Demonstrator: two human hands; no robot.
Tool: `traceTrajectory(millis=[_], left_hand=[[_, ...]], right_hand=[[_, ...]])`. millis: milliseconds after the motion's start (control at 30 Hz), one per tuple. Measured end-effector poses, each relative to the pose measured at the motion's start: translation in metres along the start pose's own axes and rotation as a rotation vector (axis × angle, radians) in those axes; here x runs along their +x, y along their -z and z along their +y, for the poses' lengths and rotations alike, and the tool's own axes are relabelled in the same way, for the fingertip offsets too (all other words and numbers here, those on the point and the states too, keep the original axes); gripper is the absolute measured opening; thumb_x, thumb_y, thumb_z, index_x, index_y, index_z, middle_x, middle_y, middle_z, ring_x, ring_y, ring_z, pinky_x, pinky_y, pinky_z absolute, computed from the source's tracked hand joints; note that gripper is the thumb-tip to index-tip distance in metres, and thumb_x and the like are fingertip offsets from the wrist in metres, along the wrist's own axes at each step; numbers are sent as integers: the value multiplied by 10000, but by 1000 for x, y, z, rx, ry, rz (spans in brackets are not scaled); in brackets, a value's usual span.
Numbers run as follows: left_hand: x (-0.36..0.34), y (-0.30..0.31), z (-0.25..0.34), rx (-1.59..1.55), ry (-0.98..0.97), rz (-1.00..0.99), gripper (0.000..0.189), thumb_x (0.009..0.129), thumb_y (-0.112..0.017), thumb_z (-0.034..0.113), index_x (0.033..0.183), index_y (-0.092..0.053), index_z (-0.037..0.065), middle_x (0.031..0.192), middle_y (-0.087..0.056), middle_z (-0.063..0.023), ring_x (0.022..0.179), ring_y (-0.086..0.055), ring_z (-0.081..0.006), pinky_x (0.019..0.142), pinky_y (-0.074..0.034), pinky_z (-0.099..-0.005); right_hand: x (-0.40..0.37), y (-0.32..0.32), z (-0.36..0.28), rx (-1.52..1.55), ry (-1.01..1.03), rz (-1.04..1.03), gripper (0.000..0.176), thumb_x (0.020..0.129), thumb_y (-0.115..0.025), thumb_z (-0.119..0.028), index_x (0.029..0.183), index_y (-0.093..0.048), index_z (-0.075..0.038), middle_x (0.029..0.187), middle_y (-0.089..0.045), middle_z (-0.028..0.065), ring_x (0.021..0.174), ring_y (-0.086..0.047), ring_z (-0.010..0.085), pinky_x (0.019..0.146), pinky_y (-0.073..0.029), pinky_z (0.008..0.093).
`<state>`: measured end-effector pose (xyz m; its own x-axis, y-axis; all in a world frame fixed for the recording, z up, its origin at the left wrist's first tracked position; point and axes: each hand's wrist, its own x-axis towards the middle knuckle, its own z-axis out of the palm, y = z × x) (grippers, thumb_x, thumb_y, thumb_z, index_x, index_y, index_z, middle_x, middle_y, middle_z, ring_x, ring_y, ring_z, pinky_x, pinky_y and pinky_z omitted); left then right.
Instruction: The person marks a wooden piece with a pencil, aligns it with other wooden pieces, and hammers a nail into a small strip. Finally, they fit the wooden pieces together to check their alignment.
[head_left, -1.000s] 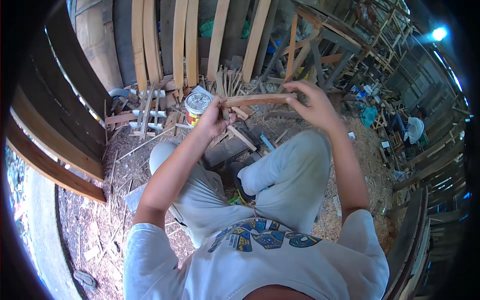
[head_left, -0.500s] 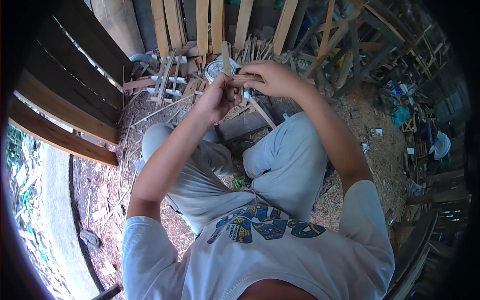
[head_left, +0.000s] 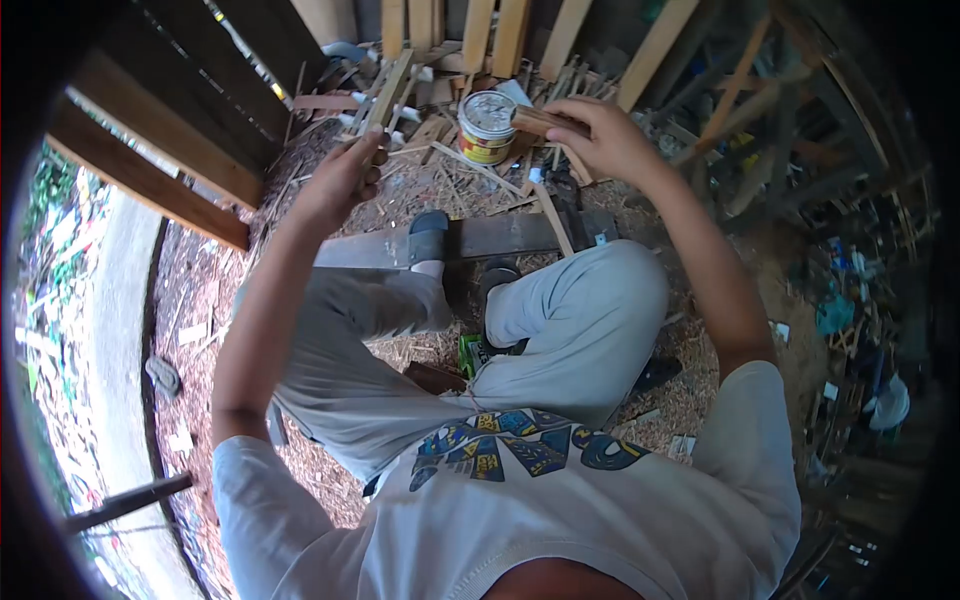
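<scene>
My left hand (head_left: 345, 180) is closed around the lower end of a narrow wooden strip (head_left: 391, 88), which points up and away from me. On the other side, my right hand (head_left: 608, 142) grips a short brown piece of wood (head_left: 540, 122) between thumb and fingers. Between the two hands, farther off, a small bucket (head_left: 486, 150) with a yellow and red label stands on the ground. Its top is whitish, and the right hand's wood overlaps its edge in this view.
A dark plank (head_left: 375, 249) lies across the ground by my sandalled foot (head_left: 429, 238). Wood scraps and shavings cover the floor. Upright boards (head_left: 480, 35) line the back, a slatted wall (head_left: 150, 170) stands left, and dark timber frames crowd the right.
My hands have moved apart, the left toward the left with the strip, the right toward the right with the short wood. The view has shifted, and the bucket now shows fully between them.
</scene>
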<state>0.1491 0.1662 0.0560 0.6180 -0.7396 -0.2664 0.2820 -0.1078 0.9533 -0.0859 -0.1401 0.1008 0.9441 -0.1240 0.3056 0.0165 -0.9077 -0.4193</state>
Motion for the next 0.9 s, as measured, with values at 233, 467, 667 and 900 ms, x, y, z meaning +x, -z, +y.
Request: traceTrajectory(millis=[233, 467, 667, 900], left_hand=[[-33, 78, 38, 339, 76, -54, 412, 1113, -589, 374, 1371, -531, 58, 914, -514, 35, 703, -421, -25, 591, -377, -203], [81, 161, -148, 922, -159, 43, 413, 1136, -491, 352, 1310, -548, -18, 970, -640, -183, 871, -646, -333, 804, -528, -468], [143, 156, -347, 1158, -263, 134, 255, 1082, -522, 225, 1165, -527, -16, 1096, -604, -305, 1023, -596, -518, 918, -511, -583], [120, 169, -411, 1256, -249, 87, 363, 1039, -568, 186, 1335, -503, -14, 1153, -552, -278, 1037, -594, -506, 872, -524, -584]], right_hand=[[17, -76, 45, 79, 47, -39, 379, 942, -777, -238, 1251, -716, -27, 1096, -684, 158, 1028, -685, 358, 911, -543, 446], [20, -257, 97, 171, 31, -55, 324, 929, -778, -228, 1188, -725, -41, 1109, -674, 153, 1028, -670, 378, 906, -537, 460], [-2, -379, 127, 135, -76, -155, 263, 924, -767, -243, 1143, -735, -101, 1104, -650, 123, 1065, -651, 363, 919, -532, 480], [-20, -452, 139, 80, -51, -186, 282, 913, -764, -262, 1170, -721, -154, 1087, -630, 75, 1098, -626, 315, 964, -487, 468]])
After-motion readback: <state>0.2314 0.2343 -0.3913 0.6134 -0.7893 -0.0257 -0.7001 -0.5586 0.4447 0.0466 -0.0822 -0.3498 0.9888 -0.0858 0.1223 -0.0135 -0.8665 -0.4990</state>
